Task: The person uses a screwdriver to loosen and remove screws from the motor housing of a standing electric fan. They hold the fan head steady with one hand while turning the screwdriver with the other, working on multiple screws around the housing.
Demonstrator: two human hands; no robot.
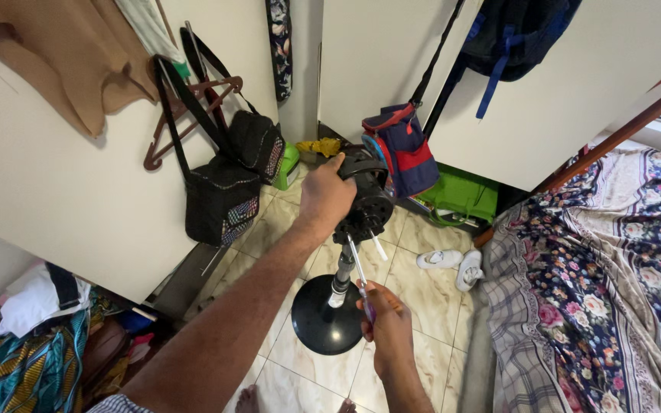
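A black fan motor housing (370, 200) without blades sits atop a grey pole (343, 269) rising from a round black base (324, 317) on the tiled floor. My left hand (324, 195) grips the top of the motor housing from the left. My right hand (384, 325) holds a screwdriver (359, 277) with a purple handle; its shaft points up toward the underside of the motor housing. A white part (379, 246) sticks out below the housing.
Black bags (223, 191) and a wooden hanger (185, 122) hang on the left wall. A blue and red bag (403, 149), a green bag (460, 197) and white sandals (453, 264) lie beyond the fan. A floral bed (606, 283) fills the right. Clothes pile (32, 344) at left.
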